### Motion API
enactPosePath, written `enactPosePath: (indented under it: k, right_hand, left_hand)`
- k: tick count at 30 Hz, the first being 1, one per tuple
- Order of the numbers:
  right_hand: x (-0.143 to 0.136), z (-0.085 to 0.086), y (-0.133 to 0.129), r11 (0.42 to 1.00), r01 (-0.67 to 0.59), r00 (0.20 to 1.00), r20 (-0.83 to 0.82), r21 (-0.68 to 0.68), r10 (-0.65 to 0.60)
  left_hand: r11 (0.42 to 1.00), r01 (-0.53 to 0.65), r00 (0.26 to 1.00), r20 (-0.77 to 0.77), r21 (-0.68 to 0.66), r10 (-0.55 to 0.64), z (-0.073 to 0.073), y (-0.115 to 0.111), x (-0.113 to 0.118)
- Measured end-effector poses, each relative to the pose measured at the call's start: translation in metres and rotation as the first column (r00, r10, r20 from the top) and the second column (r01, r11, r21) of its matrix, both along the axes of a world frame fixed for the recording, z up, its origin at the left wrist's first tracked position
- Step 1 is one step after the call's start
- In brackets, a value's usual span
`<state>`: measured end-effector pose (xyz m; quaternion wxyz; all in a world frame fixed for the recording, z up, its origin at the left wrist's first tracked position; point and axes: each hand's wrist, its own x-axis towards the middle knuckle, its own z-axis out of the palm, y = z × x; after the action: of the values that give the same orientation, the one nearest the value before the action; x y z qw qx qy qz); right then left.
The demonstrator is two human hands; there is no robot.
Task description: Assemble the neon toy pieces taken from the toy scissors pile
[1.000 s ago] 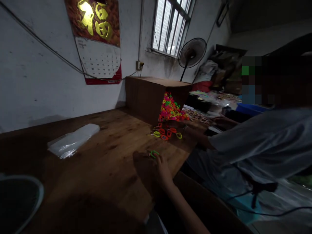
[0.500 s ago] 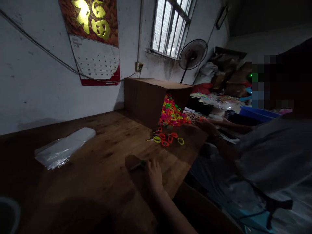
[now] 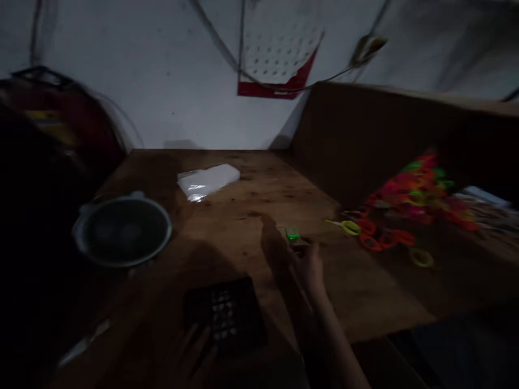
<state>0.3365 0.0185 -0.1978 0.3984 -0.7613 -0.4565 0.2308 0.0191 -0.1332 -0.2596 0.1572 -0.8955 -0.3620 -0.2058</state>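
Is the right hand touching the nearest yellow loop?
Apart. The head view shows a strip of wooden tabletop between the right hand and the yellow loop.

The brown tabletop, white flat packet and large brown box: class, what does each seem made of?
Brown tabletop: apparently dull wood, by dark knots.
White flat packet: probably glossy plastic film, by bright glints at one end.
Large brown box: likely matte cardboard, by plain sides, though dim.
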Motion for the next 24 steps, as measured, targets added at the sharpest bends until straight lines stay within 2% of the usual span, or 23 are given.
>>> enactPosePath:
  k: [1, 2, 4, 6, 8, 10, 12, 14, 19, 24]
  right_hand:
    - [-0.014, -0.001, -0.004, 0.994, -0.063, 0.977, -0.197, 0.094, 0.081]
    - [-0.033, -0.001, -0.010, 0.981, -0.137, 0.916, -0.359, 0.136, 0.178]
    - [-0.077, -0.002, -0.024, 0.939, -0.330, 0.753, -0.574, 0.094, 0.322]
    - [-0.121, -0.003, -0.037, 0.874, -0.484, 0.629, -0.680, 0.038, 0.378]
    - [-0.155, -0.007, -0.044, 0.843, -0.535, 0.574, -0.712, 0.047, 0.404]
    - [-0.174, -0.011, -0.046, 0.844, -0.532, 0.606, -0.669, 0.062, 0.431]
    - [-0.181, -0.014, -0.046, 0.850, -0.525, 0.680, -0.578, 0.044, 0.450]
    - [-0.181, -0.015, -0.047, 0.867, -0.496, 0.737, -0.510, 0.039, 0.444]
    - [-0.171, -0.013, -0.049, 0.898, -0.437, 0.753, -0.523, 0.058, 0.400]
    - [-0.165, -0.010, -0.049, 0.899, -0.431, 0.845, -0.317, 0.074, 0.431]
  left_hand:
    - [1.000, -0.024, 1.000, -0.020, 0.007, 0.024, -0.001, 0.001, 0.000]
    - [0.998, -0.068, 0.997, 0.038, -0.008, 0.069, -0.001, 0.002, 0.002]
    - [0.982, -0.069, 0.997, 0.013, -0.174, 0.073, 0.002, 0.004, 0.008]
    - [0.953, -0.067, 0.998, 0.003, -0.295, 0.071, 0.009, 0.004, 0.015]
    - [0.938, -0.070, 0.997, 0.004, -0.338, 0.075, 0.016, 0.004, 0.018]
    - [0.926, -0.060, 0.998, 0.009, -0.372, 0.068, 0.021, 0.003, 0.018]
    - [0.915, -0.046, 0.998, 0.017, -0.401, 0.058, 0.024, 0.003, 0.018]
    - [0.904, -0.033, 0.998, 0.026, -0.427, 0.049, 0.025, 0.004, 0.018]
    - [0.884, -0.019, 0.998, 0.042, -0.467, 0.044, 0.027, 0.005, 0.020]
    - [0.873, -0.018, 0.998, 0.048, -0.487, 0.047, 0.028, 0.004, 0.021]
